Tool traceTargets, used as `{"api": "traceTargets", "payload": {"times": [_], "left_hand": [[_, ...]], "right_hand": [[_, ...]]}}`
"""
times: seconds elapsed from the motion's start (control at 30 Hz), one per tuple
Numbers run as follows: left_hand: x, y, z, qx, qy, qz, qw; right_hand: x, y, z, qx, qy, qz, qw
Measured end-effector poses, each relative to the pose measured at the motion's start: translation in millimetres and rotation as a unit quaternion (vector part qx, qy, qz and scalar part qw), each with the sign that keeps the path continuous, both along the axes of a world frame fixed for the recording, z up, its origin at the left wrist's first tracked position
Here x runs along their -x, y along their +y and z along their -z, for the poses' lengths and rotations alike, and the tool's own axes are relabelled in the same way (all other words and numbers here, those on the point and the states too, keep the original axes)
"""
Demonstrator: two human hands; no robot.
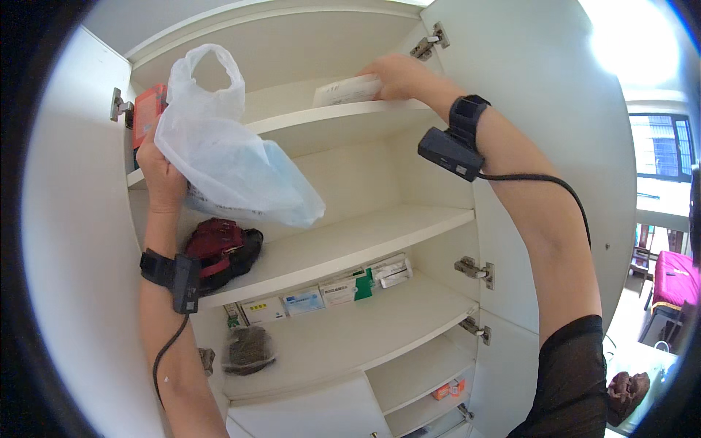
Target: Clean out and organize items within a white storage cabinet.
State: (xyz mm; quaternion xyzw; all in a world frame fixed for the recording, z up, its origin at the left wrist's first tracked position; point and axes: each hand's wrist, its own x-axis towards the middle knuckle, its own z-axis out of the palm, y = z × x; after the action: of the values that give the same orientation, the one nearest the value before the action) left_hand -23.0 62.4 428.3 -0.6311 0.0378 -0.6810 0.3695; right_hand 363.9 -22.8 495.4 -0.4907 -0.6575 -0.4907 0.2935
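My left hand [162, 172] grips a translucent white plastic bag [235, 159] by its left side, in front of the upper shelves. Pale blue contents show through the film, and one handle loop stands up at the top. Just behind those fingers, a red box [148, 112] stands at the left end of the top shelf. On that same shelf [328, 114], toward the right, my right hand [404, 79] is closed around the end of a white box [349, 90] bearing print. Its fingertips are partly hidden.
A dark red and black fabric bag [222, 252] sits on the shelf below. Lower down are several medicine boxes [304, 301] and a dark bundle in clear plastic [249, 350]. Open cabinet doors [76, 219] flank both arms; metal hinges [431, 42] protrude near my right hand.
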Motion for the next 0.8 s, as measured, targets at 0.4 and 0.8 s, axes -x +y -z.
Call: {"api": "traceTargets", "payload": {"times": [0.4,0.8], "left_hand": [[-6.3,4.9,7.2,0.009,-0.004,0.042,0.999],[-2.6,11.4,2.1,-0.003,0.012,0.031,0.999]], "right_hand": [[44.9,78.0,-32.3,0.140,0.007,0.065,0.988],[9.7,82.4,-46.8,-0.018,-0.016,0.017,1.000]]}}
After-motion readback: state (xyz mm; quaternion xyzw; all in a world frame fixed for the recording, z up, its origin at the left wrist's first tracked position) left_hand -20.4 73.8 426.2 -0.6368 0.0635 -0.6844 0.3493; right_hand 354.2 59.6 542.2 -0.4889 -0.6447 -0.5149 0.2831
